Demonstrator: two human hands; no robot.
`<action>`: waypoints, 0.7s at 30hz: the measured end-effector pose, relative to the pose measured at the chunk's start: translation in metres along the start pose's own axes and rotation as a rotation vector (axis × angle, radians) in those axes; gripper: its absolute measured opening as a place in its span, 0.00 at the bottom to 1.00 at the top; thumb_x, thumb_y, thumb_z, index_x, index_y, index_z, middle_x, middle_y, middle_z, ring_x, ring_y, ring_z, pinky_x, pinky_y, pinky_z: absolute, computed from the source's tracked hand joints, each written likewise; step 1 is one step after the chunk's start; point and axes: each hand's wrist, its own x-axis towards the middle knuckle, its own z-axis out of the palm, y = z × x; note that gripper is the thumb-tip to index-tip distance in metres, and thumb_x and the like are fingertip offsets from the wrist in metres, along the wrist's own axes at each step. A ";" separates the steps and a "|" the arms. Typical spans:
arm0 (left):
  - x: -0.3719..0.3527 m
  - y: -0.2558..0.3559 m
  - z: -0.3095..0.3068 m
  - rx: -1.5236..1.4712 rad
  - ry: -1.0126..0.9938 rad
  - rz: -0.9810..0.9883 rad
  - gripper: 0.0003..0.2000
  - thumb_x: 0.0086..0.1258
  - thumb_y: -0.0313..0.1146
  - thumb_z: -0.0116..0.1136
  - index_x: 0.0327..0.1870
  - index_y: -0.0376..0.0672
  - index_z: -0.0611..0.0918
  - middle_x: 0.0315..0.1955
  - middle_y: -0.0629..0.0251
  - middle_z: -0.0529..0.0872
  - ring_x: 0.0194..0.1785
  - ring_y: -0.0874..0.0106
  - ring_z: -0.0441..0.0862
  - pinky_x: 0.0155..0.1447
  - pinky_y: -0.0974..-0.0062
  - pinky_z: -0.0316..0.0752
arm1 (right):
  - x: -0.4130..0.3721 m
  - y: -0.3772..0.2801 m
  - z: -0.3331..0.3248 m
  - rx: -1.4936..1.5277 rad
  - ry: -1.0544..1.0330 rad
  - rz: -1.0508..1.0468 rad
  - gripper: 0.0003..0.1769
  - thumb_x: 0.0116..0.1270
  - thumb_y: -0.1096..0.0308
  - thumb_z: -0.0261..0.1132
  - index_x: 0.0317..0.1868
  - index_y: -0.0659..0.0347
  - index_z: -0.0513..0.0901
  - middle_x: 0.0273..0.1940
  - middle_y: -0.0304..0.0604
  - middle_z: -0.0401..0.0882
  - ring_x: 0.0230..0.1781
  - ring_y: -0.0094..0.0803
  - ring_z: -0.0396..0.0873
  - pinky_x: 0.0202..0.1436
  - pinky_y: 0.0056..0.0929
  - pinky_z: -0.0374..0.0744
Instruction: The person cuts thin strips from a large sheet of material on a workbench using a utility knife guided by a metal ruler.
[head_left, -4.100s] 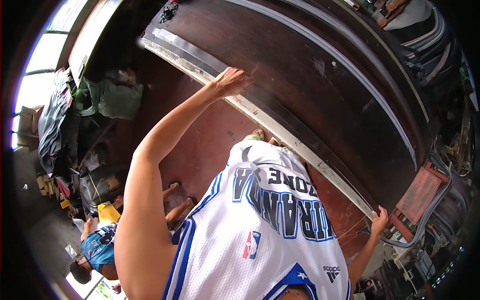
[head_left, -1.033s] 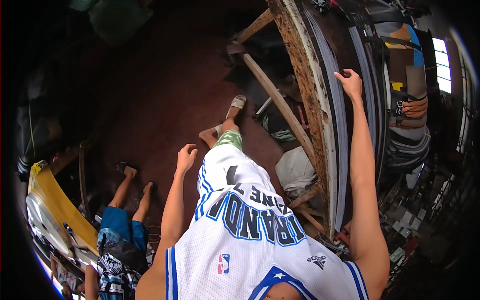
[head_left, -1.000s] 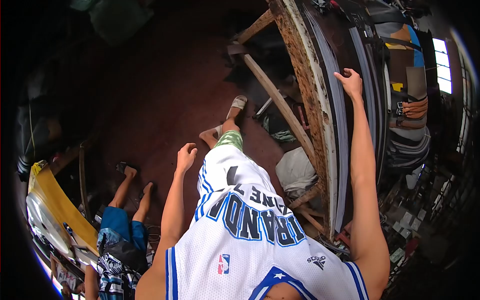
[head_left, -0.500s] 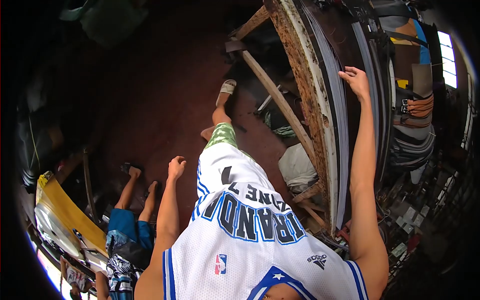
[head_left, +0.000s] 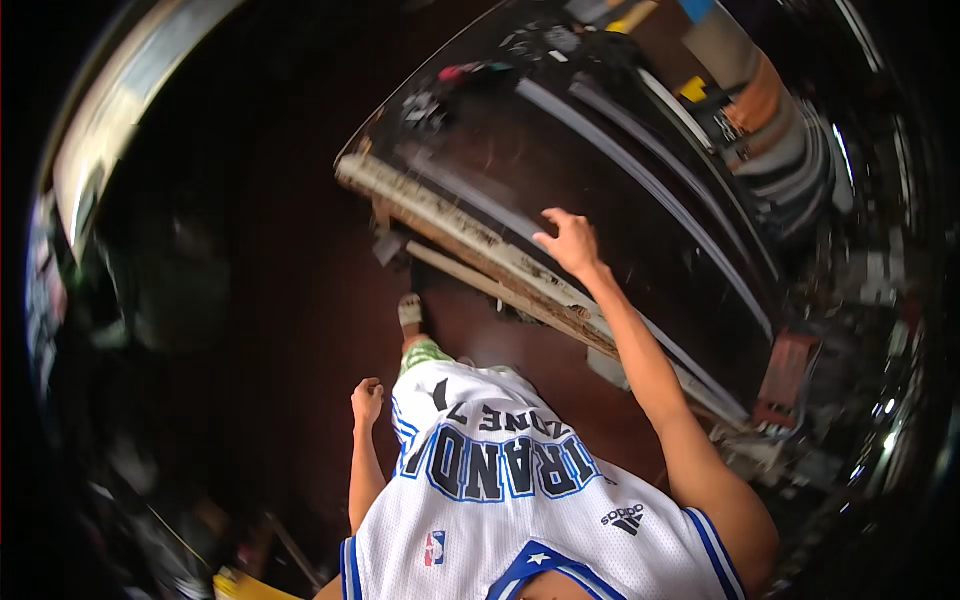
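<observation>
My right hand (head_left: 572, 242) reaches over a dark tabletop, with thumb and fingers apart and nothing visible in them. It is nearest to a long grey strip (head_left: 485, 203) that lies along the table's near side. Below the strip runs the worn, pale wooden edge (head_left: 440, 215) of the table. My left hand (head_left: 367, 400) hangs low at my side over the reddish floor, its fingers loosely curled and no object showing in it.
More long grey strips (head_left: 640, 150) lie farther across the table. A stack of folded or layered material (head_left: 785, 150) stands at the far right, near a red block-like object (head_left: 785, 380). A wooden brace (head_left: 480, 285) runs under the table edge. Something yellow (head_left: 245, 585) shows at lower left.
My view has turned, so the table now slants across the front. My right hand has moved from beside the strips to over the tabletop. The other person at left has left view.
</observation>
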 end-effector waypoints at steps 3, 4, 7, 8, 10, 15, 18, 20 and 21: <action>0.022 0.067 -0.057 -0.056 0.142 0.333 0.10 0.70 0.23 0.54 0.49 0.34 0.83 0.32 0.63 0.87 0.32 0.76 0.84 0.39 0.77 0.80 | -0.019 0.003 -0.003 0.043 0.005 0.013 0.25 0.54 0.60 0.78 0.52 0.58 0.84 0.45 0.53 0.87 0.45 0.50 0.86 0.49 0.42 0.83; 0.026 0.103 -0.081 -0.084 0.168 0.443 0.10 0.70 0.22 0.54 0.49 0.35 0.83 0.32 0.64 0.87 0.31 0.77 0.84 0.38 0.78 0.79 | -0.022 0.006 -0.006 0.092 0.012 0.016 0.26 0.54 0.60 0.77 0.53 0.58 0.84 0.45 0.53 0.87 0.45 0.50 0.86 0.49 0.42 0.83; 0.039 0.218 -0.123 -0.078 0.233 0.827 0.09 0.74 0.23 0.52 0.50 0.36 0.83 0.31 0.65 0.86 0.31 0.79 0.81 0.36 0.80 0.78 | -0.039 0.018 -0.035 0.167 -0.091 0.067 0.33 0.54 0.56 0.77 0.59 0.58 0.80 0.53 0.53 0.84 0.52 0.49 0.83 0.54 0.43 0.83; 0.036 0.272 -0.127 -0.004 0.278 0.792 0.09 0.75 0.23 0.51 0.50 0.36 0.83 0.33 0.64 0.86 0.32 0.79 0.82 0.37 0.79 0.78 | -0.046 0.023 -0.038 0.199 0.007 0.017 0.34 0.53 0.55 0.77 0.60 0.60 0.80 0.57 0.52 0.82 0.55 0.49 0.82 0.56 0.42 0.82; 0.040 0.362 -0.121 0.066 0.346 0.828 0.09 0.76 0.25 0.52 0.50 0.37 0.83 0.36 0.64 0.87 0.35 0.78 0.84 0.40 0.79 0.79 | -0.061 0.030 -0.039 0.239 0.110 -0.007 0.35 0.55 0.52 0.77 0.59 0.63 0.80 0.65 0.49 0.76 0.62 0.47 0.78 0.62 0.39 0.79; 0.021 0.538 -0.014 0.082 0.131 1.029 0.11 0.76 0.23 0.53 0.54 0.39 0.83 0.40 0.65 0.89 0.42 0.77 0.85 0.46 0.79 0.79 | -0.099 0.102 -0.097 0.327 0.202 0.121 0.26 0.63 0.52 0.72 0.55 0.62 0.83 0.58 0.50 0.82 0.56 0.47 0.82 0.58 0.40 0.81; 0.015 0.601 0.089 0.183 -0.094 1.234 0.10 0.75 0.25 0.56 0.53 0.40 0.84 0.39 0.65 0.89 0.41 0.78 0.85 0.45 0.79 0.79 | -0.118 0.160 -0.137 0.474 0.275 0.264 0.18 0.66 0.58 0.71 0.48 0.63 0.85 0.43 0.51 0.88 0.44 0.44 0.88 0.47 0.36 0.84; -0.015 0.601 0.133 0.315 -0.162 1.227 0.08 0.72 0.28 0.59 0.48 0.40 0.86 0.39 0.60 0.90 0.42 0.71 0.88 0.46 0.72 0.82 | -0.155 0.173 -0.136 0.623 0.311 0.312 0.16 0.66 0.60 0.71 0.47 0.64 0.85 0.43 0.51 0.88 0.44 0.41 0.88 0.47 0.34 0.84; -0.023 0.621 0.167 0.346 -0.234 1.284 0.08 0.72 0.28 0.60 0.48 0.40 0.86 0.38 0.59 0.90 0.41 0.71 0.88 0.47 0.71 0.82 | -0.160 0.191 -0.146 0.741 0.328 0.352 0.15 0.67 0.63 0.70 0.47 0.65 0.85 0.43 0.51 0.88 0.44 0.38 0.88 0.47 0.32 0.84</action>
